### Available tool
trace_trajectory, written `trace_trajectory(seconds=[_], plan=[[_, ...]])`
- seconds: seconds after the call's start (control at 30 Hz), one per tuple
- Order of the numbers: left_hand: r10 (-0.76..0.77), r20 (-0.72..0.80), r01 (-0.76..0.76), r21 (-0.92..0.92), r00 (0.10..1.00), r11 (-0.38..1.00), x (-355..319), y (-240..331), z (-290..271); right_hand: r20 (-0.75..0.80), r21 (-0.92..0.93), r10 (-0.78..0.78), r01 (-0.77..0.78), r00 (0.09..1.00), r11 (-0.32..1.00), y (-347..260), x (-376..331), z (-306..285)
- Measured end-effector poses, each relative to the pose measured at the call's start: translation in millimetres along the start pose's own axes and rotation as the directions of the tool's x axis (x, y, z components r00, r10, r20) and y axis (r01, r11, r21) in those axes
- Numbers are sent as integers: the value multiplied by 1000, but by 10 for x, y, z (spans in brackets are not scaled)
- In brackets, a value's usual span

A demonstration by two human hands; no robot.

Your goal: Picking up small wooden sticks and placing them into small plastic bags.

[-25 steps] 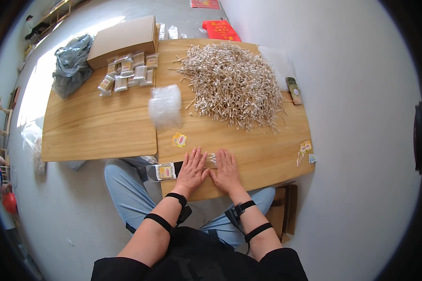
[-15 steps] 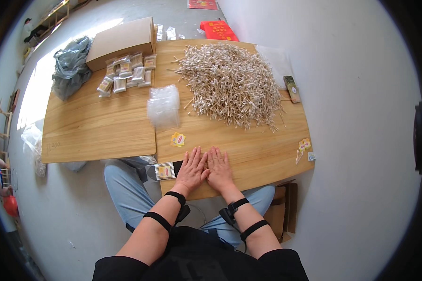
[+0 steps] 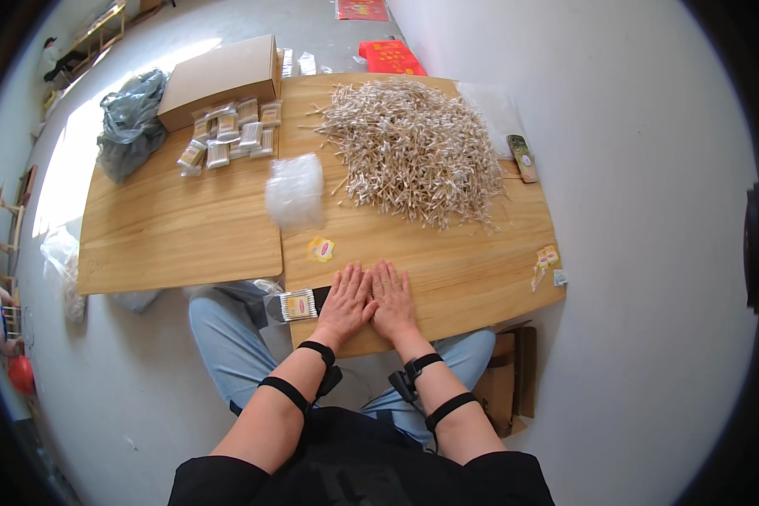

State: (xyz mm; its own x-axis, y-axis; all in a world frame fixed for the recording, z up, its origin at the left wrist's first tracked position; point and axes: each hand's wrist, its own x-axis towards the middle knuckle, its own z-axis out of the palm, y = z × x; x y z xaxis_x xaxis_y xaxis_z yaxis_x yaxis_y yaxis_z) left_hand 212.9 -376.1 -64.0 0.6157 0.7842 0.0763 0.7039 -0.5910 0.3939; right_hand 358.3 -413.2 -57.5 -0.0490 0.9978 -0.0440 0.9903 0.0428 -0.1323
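My left hand (image 3: 346, 302) lies flat with fingers stretched forward at the table's near edge. Beside it, my right hand (image 3: 391, 299) is also flat, its fingers slightly apart. Between and partly under the hands, a sliver of a brownish ribbed thing shows; the palms hide the rest. Just left of my left hand, a clear bag of cotton swabs (image 3: 298, 305) with a yellow label lies at the edge, next to a black strip. A few yellow labels (image 3: 320, 249) rest beyond my left fingertips. Farther off spreads a large heap of loose cotton swabs (image 3: 413, 152).
Clear plastic bags (image 3: 294, 192) are stacked left of the heap. Filled swab packs (image 3: 228, 135) lie by a cardboard box (image 3: 219, 80) and a grey plastic bag (image 3: 132, 126). A phone (image 3: 521, 158) and more labels (image 3: 546, 256) sit along the right edge, near the wall.
Both hands stay in nearly the same place, flat on the table. The view has shifted very slightly; nothing else has visibly moved.
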Motion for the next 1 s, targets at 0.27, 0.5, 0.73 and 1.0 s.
trace_trajectory(seconds=[0.27, 0.5, 0.73, 1.0], plan=[[23, 20, -25, 81, 1000, 996, 24, -10, 86, -19, -59, -1, -1, 1000, 998, 16, 22, 22], [-43, -30, 46, 74, 999, 996, -2, 66, 136, -33, -22, 14, -15, 999, 1000, 19, 20, 60], [-31, -48, 30, -22, 998, 999, -41, 66, 177, 2, -70, 12, -12, 1000, 997, 24, -12, 76], [-59, 22, 59, -3, 998, 998, 3, 97, 25, -41, -120, 2, -7, 999, 993, 14, 35, 72]])
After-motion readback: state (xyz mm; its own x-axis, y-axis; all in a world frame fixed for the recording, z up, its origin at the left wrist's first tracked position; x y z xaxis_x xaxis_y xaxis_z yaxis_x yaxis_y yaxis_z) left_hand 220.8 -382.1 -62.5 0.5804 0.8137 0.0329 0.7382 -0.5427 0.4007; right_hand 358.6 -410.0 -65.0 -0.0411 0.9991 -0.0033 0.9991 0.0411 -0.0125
